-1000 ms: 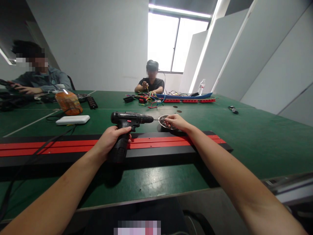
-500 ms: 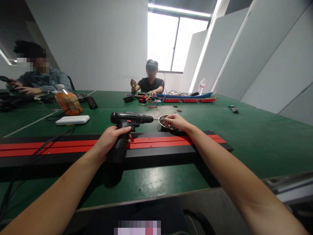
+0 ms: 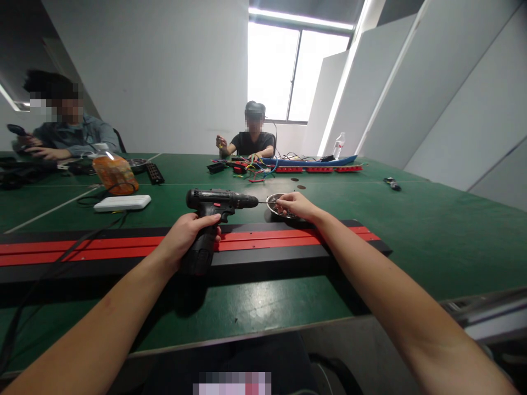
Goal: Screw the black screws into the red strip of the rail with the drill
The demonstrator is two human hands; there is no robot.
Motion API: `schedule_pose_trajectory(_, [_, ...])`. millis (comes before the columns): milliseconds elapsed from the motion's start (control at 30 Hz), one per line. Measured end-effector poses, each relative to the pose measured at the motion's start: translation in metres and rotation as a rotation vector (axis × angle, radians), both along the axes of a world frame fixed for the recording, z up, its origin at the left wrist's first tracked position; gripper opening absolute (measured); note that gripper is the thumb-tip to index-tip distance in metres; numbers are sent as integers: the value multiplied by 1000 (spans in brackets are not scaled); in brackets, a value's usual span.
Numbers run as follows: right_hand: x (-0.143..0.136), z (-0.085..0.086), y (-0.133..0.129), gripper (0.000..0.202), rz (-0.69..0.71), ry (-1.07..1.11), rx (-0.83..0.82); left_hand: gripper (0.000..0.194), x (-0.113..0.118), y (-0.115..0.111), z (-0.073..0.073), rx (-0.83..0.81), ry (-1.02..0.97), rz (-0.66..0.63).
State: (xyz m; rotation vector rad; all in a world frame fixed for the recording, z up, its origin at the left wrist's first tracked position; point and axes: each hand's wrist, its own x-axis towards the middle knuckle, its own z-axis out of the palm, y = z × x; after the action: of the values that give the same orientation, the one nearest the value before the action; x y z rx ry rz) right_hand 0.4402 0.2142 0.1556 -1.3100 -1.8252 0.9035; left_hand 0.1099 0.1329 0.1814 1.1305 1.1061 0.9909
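A black cordless drill (image 3: 214,201) lies level in my left hand (image 3: 190,235), whose fingers wrap its handle just above the battery. Its thin bit (image 3: 264,202) points right, the tip meeting the fingers of my right hand (image 3: 300,205). Those fingers are pinched together at the bit's end; whatever small thing they hold is too hidden to name. Directly beneath them stands a round metal bowl (image 3: 270,213) with small dark pieces in it. Below both hands a long black bar with red strips (image 3: 263,239) lies across the table.
Left of the drill are a white power bank (image 3: 122,203), an orange-filled bottle (image 3: 116,174) and a black cable (image 3: 61,255) crossing the bar. Farther back lie tangled coloured wires (image 3: 259,171) and red parts (image 3: 319,169). Two people sit beyond the green table (image 3: 444,236).
My hands and the drill hold nearly the same pose. Across the table, a person's raised hand has shifted slightly left. The person at left has lifted a dark object a little.
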Motion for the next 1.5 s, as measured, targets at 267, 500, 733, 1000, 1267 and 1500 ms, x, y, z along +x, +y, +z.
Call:
schedule_pose_trajectory(267, [1,0,1,26,-16,-28,3,29,0,0,0,-9,-1,8])
schedule_pose_trajectory(500, [-2,2,-2,25,-37,-17,4,28,1,0,0,-3,1,-2])
schedule_pose_trajectory(733, [-1,2,-1,25,-34,-13,-8,28,1,-1,1,-5,1,-8])
schedule_pose_trajectory(1000, [-2,4,-3,24,-35,-39,-26,30,0,-2,1,-3,11,-6])
schedule_pose_trajectory(1267, [-3,5,-5,25,-26,-23,-37,30,0,-1,0,2,2,-15])
schedule_pose_trajectory(1500, [-1,3,-2,26,-7,-16,-44,30,1,-3,2,-7,0,-9])
